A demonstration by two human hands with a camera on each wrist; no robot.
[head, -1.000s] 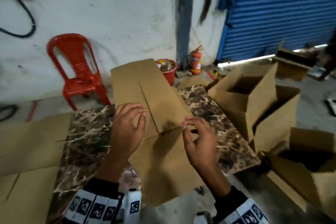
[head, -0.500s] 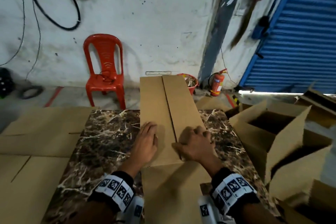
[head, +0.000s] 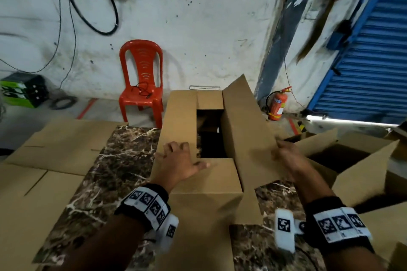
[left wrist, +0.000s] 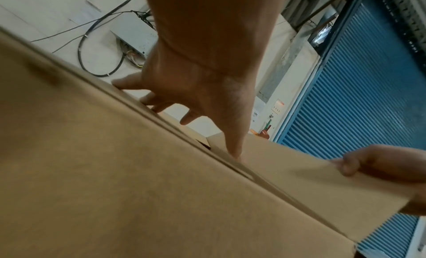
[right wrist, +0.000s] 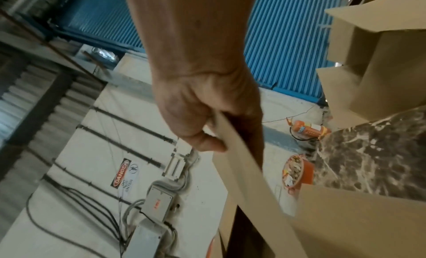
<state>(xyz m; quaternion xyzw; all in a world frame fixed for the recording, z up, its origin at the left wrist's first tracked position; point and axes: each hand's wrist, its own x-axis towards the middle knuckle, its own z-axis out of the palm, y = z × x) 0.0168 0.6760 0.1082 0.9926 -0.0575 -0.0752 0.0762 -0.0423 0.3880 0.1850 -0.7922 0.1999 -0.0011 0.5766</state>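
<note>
Cardboard box (head: 207, 180) on marble table (head: 114, 160): L hand (head: 176, 163) fingers flat on top, R hand (head: 290, 157) fingers pinch raised flap (head: 244, 134).

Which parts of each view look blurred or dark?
Head view: the right hand is motion-smeared, the left hand sharper, the box opening dark. Left wrist view: the box blurs near the lens. Right wrist view: the flap streaks.
</note>
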